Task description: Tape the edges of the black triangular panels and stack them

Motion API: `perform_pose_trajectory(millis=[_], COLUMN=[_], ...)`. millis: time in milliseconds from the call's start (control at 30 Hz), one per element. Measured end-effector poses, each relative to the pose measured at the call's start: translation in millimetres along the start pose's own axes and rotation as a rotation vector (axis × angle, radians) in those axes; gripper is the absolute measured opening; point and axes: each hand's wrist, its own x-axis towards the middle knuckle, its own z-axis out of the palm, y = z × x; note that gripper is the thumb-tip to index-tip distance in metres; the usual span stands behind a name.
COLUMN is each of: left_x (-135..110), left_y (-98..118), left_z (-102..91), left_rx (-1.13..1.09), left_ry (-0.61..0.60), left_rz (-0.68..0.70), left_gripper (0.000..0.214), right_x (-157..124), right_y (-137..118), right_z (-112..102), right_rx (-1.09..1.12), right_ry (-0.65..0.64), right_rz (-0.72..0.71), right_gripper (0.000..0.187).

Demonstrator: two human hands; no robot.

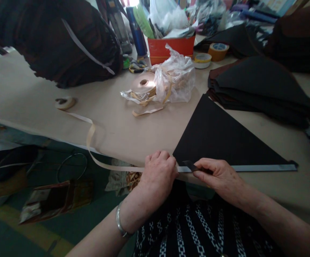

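Note:
A black triangular fabric panel [221, 137] lies flat, with a pale grey-white strip of tape [264, 168] along its near edge. My left hand [160, 171] is closed on the tape at the panel's left corner, the fingertips hidden from view. From that hand a cream length of tape [117, 168] curves left past the table edge and back up to a small roll [65, 103]. My right hand [219, 175] pinches a small dark blade [191, 165], its angled tip over the tape just right of my left hand.
Stacked dark fabric pieces lie at the right [262, 89] and far left [77, 46]. Behind the panel are a larger tape roll [143, 82], a plastic bag [176, 78], scissors [137, 66] and a red box [171, 46]. The table's front edge runs close to my body.

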Motion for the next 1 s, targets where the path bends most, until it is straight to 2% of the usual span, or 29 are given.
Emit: perform_pose_trajectory(millis=[167,400,667,1000], left_x=[6,12,15,14], left_y=[-3,-7,-9,-8], left_z=[-2.2,-2.3,-3.8,-4.1], left_rx=[0.019,0.024,0.044,0.014], left_ry=[-0.017,-0.015,-0.009,0.000], left_rz=[0.007,0.055,0.082,0.087], left_gripper=[0.011,0.014,0.015,0.015], right_x=[2,5,5,8], right_y=[2,0,1,-2], right_z=[8,14,18,24], right_rx=[-0.097,-0.315,-0.395,-0.604], right_ry=[-0.035,-0.039,-0.033,0.021], right_rz=[0.053,-0.009,-0.026,-0.065], right_gripper=[0.011,0.016,0.018,0.012])
